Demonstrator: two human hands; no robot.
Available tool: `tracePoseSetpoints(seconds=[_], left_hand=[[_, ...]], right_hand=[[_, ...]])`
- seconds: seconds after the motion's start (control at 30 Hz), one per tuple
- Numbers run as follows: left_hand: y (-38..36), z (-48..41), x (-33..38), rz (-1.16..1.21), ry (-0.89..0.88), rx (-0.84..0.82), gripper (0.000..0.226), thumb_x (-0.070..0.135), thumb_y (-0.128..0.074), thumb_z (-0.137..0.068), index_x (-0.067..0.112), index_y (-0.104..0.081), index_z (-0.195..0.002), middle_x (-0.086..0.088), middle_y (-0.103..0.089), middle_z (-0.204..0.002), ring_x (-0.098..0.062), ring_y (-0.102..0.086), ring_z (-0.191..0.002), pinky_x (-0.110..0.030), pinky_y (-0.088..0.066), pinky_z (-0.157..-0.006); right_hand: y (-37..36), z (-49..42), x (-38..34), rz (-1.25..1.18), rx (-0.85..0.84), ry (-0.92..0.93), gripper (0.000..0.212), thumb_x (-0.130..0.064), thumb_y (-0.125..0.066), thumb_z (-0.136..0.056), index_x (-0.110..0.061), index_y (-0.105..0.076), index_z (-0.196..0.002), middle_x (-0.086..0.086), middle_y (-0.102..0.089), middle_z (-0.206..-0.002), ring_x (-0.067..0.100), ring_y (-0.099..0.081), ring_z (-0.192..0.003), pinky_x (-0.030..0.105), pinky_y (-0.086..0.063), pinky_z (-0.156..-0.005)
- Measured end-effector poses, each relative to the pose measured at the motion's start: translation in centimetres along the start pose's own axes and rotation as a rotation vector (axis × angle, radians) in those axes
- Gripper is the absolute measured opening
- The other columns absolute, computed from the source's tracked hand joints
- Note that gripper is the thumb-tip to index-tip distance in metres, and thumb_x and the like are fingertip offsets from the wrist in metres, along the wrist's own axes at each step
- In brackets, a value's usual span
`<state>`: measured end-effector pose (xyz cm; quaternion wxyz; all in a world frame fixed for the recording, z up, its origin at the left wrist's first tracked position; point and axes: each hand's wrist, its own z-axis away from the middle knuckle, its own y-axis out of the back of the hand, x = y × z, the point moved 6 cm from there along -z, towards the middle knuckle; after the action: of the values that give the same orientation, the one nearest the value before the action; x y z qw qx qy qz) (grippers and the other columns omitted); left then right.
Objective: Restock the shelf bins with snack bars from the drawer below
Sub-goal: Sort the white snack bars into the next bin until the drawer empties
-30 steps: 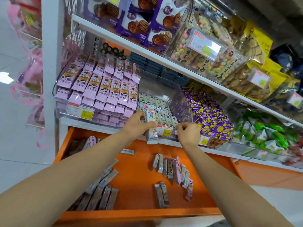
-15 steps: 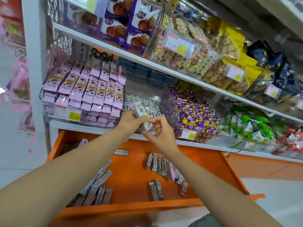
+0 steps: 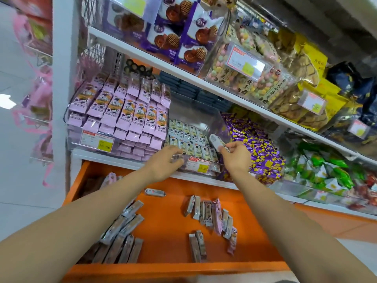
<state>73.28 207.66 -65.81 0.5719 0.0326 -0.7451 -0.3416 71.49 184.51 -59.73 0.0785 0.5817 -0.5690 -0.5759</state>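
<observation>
The snack bar (image 3: 216, 142), in a pale wrapper, is up at shelf level, tilted, just over the front right corner of the clear bin (image 3: 191, 113). Our right grip (image 3: 236, 160) pinches its lower end between thumb and fingertips. Below it, the bin already holds neat rows of matching pale bars (image 3: 187, 135) standing side by side, and a red and yellow price label (image 3: 199, 166) sits on the bin's front wall. Our left grip (image 3: 163, 164) is at the front left corner of the same bin with its fingers curled. Something shiny shows at the fingertips, but the blur keeps us from telling whether it grasps anything. Beneath both arms, the orange drawer (image 3: 167, 211) is pulled out. On its floor we see a leaning row of bars (image 3: 210, 215) to the right, a pair of brown bars (image 3: 196, 248) just in front of that row, a bunch of grey-brown bars (image 3: 122, 237) to the left, and a single bar (image 3: 155, 192) lying alone near the back. Left of the clear bin, another bin is packed with pink bars (image 3: 126, 115). On the right, we see a heap of purple and yellow sweets (image 3: 257, 146), then green packets (image 3: 318, 170). The shelf above carries purple waffle biscuit bags (image 3: 191, 37) and a clear box of pastel balls (image 3: 244, 78).
</observation>
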Motion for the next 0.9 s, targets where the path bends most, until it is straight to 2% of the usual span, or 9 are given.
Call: tracePoseSetpoints(seconds=[0.1, 0.23, 0.3, 0.4, 0.5, 0.6, 0.73, 0.83, 0.9], left_hand=[[-0.1, 0.0, -0.6, -0.046, -0.106, 0.014, 0.043, 0.031, -0.05, -0.1, 0.02, -0.046, -0.142, 0.0, -0.043, -0.144, -0.009, -0.052, -0.107, -0.019, -0.038, -0.088], [-0.2, -0.2, -1.8, -0.098, -0.182, 0.016, 0.045, 0.031, -0.052, -0.099, 0.028, -0.043, -0.143, 0.008, -0.039, -0.145, -0.012, -0.061, -0.1, -0.027, -0.05, -0.092], [-0.2, -0.3, -2.2, -0.122, -0.23, 0.017, 0.047, 0.029, -0.053, -0.098, 0.032, -0.041, -0.143, 0.012, -0.037, -0.144, -0.01, -0.062, -0.094, -0.032, -0.055, -0.086], [-0.4, -0.2, -2.7, -0.203, -0.287, 0.026, 0.051, 0.026, -0.051, -0.098, 0.034, -0.036, -0.146, 0.014, -0.032, -0.147, -0.001, -0.051, -0.072, -0.028, -0.053, -0.074], [-0.3, 0.2, -2.7, -0.238, -0.338, 0.05, 0.053, 0.024, -0.048, -0.098, 0.033, -0.033, -0.148, 0.012, -0.029, -0.151, -0.003, -0.054, -0.084, -0.032, -0.054, -0.076], [-0.1, 0.4, -2.5, -0.308, -0.377, 0.11, 0.054, 0.019, -0.049, -0.097, 0.031, -0.035, -0.148, 0.007, -0.03, -0.153, -0.003, -0.05, -0.079, -0.024, -0.05, -0.066], [0.2, 0.8, -2.0, -0.413, -0.441, 0.218, 0.055, 0.011, -0.063, -0.086, 0.019, -0.051, -0.139, -0.004, -0.045, -0.146, -0.013, -0.063, -0.086, -0.022, -0.047, -0.057], [0.3, 1.4, -1.0, -0.497, -0.565, 0.328, 0.051, 0.01, -0.069, -0.075, 0.012, -0.062, -0.125, -0.011, -0.059, -0.13, -0.023, -0.063, -0.101, -0.034, -0.055, -0.074], [0.0, 1.7, -0.6, -0.579, -0.63, 0.353, 0.05, 0.013, -0.065, -0.073, 0.012, -0.063, -0.123, -0.011, -0.061, -0.127, -0.025, -0.055, -0.111, -0.037, -0.047, -0.088]], right_hand=[[-1.6, -2.0, -0.7, 0.087, 0.009, -0.009, 0.019, -0.031, -0.073, -0.084, -0.016, -0.062, -0.087, 0.006, -0.069, -0.095, 0.028, -0.063, -0.093, 0.034, -0.047, -0.076], [-4.0, -3.8, -1.6, 0.146, 0.013, -0.042, 0.017, -0.028, -0.072, -0.085, -0.013, -0.064, -0.086, 0.013, -0.07, -0.097, 0.034, -0.064, -0.095, 0.034, -0.048, -0.077], [-5.3, -4.7, -1.9, 0.194, 0.005, -0.046, 0.016, -0.026, -0.07, -0.086, -0.012, -0.065, -0.085, 0.016, -0.069, -0.099, 0.035, -0.064, -0.096, 0.037, -0.05, -0.081], [-7.0, -6.0, -1.9, 0.266, -0.021, -0.07, 0.022, -0.026, -0.066, -0.089, -0.004, -0.069, -0.092, 0.019, -0.069, -0.103, 0.037, -0.064, -0.098, 0.04, -0.051, -0.083], [-8.2, -6.9, -1.6, 0.341, -0.049, -0.077, 0.025, -0.029, -0.065, -0.088, -0.007, -0.073, -0.098, 0.021, -0.069, -0.102, 0.039, -0.064, -0.1, 0.039, -0.052, -0.082], [-9.2, -7.4, -1.2, 0.402, -0.092, -0.051, 0.024, -0.025, -0.062, -0.087, -0.005, -0.072, -0.096, 0.022, -0.07, -0.098, 0.039, -0.065, -0.095, 0.037, -0.052, -0.077], [-10.4, -7.2, -0.5, 0.418, -0.198, -0.033, 0.024, -0.024, -0.06, -0.09, -0.005, -0.071, -0.098, 0.019, -0.07, -0.099, 0.036, -0.065, -0.094, 0.037, -0.052, -0.079], [-10.9, -6.9, -0.3, 0.416, -0.248, -0.005, 0.023, -0.022, -0.057, -0.091, -0.003, -0.07, -0.098, 0.019, -0.069, -0.102, 0.035, -0.064, -0.095, 0.035, -0.05, -0.078], [-11.0, -6.8, -0.3, 0.394, -0.265, 0.022, 0.024, -0.018, -0.055, -0.092, -0.002, -0.069, -0.101, 0.02, -0.068, -0.107, 0.035, -0.063, -0.097, 0.035, -0.049, -0.078]])
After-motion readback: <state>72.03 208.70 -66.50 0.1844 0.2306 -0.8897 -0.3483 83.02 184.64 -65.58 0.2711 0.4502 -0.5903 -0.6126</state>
